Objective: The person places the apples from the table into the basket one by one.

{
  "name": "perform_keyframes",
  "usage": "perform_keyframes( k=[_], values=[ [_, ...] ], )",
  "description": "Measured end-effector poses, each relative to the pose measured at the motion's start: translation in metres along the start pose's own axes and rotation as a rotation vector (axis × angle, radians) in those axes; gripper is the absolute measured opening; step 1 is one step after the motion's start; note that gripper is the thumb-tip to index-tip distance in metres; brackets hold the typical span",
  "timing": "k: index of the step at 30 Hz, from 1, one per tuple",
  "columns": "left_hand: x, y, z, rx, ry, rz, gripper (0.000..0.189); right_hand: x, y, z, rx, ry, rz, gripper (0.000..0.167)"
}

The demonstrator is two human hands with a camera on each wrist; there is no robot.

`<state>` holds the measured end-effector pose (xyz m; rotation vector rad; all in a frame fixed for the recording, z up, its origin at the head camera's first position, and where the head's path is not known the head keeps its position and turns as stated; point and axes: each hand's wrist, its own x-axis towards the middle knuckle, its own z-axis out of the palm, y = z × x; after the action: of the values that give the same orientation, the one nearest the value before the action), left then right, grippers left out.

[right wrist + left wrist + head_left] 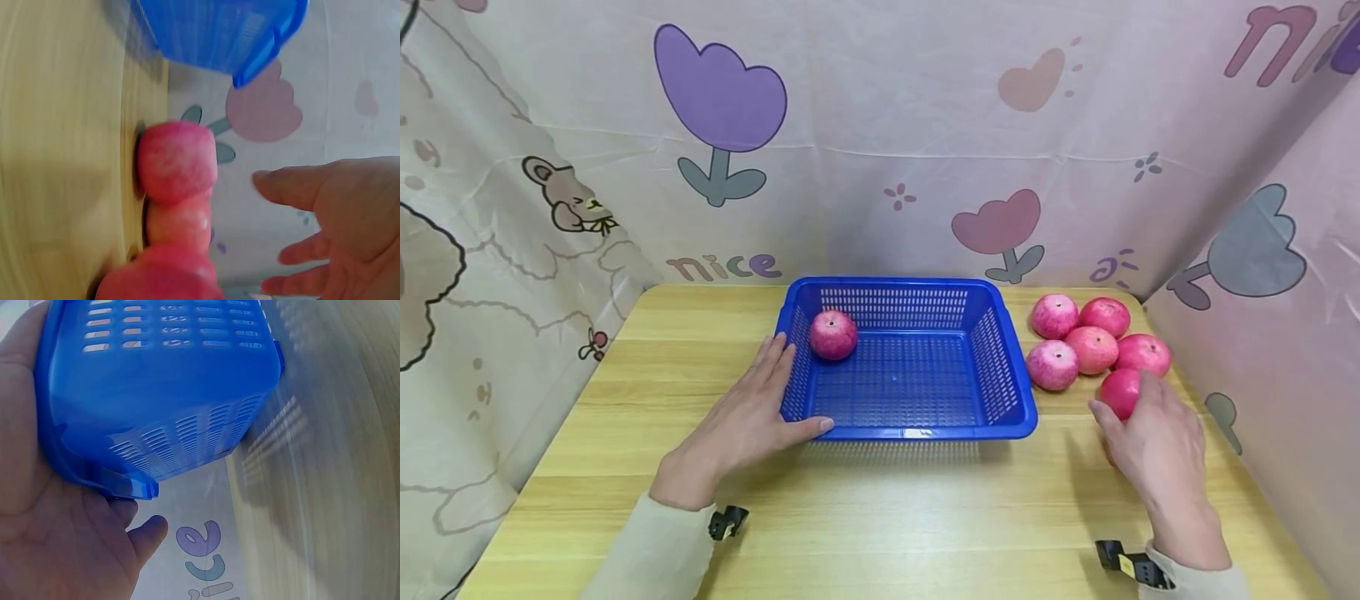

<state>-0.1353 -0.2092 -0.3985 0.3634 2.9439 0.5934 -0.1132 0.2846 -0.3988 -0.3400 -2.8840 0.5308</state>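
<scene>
My left hand rests on the front left corner of a blue plastic basket, fingers straight along the left rim and thumb on the front rim. In the left wrist view the palm lies against the basket's edge. One pink-red apple sits inside, at the back left. My right hand hovers over the nearest apple of a group on the right, partly covering it. Its thumb and fingers are spread, with a gap between the thumb and the apples in the right wrist view.
Several more apples stand close together on the wooden table, right of the basket. A printed cloth hangs behind the table and along both sides. Black straps with small cameras are on both wrists.
</scene>
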Motion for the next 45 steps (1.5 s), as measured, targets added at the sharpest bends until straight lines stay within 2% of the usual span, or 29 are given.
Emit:
perform_keyframes(
  k=[7, 9, 13, 15, 22, 29, 39, 45],
  values=[
    [0.001, 0.000, 0.000, 0.004, -0.004, 0.004, 0.133, -0.003, 0.020, -0.004, -0.070, -0.194, 0.163, 0.092],
    [0.001, 0.001, 0.000, 0.001, -0.007, 0.002, 0.131, -0.004, 0.024, -0.005, -0.071, -0.234, 0.174, 0.086],
    [0.001, 0.001, 0.000, -0.001, -0.006, -0.002, 0.130, -0.004, 0.030, -0.005, -0.090, -0.268, 0.135, 0.068],
    [0.001, 0.000, 0.000, -0.003, -0.006, -0.005, 0.131, -0.004, 0.032, -0.004, -0.100, -0.275, 0.115, 0.065],
    [0.000, 0.000, 0.000, 0.000, -0.006, -0.008, 0.134, -0.003, 0.031, -0.001, -0.103, -0.289, 0.106, 0.085],
    [0.000, 0.000, 0.000, 0.001, -0.002, -0.003, 0.129, 0.001, 0.021, 0.004, -0.082, -0.274, 0.078, 0.082],
    [0.000, 0.000, 0.000, 0.001, -0.003, -0.008, 0.131, -0.002, 0.005, 0.017, -0.060, -0.245, 0.050, 0.088],
    [0.000, -0.001, 0.000, 0.003, -0.001, -0.005, 0.131, -0.001, 0.001, 0.020, -0.017, -0.277, 0.027, 0.095]
  ],
)
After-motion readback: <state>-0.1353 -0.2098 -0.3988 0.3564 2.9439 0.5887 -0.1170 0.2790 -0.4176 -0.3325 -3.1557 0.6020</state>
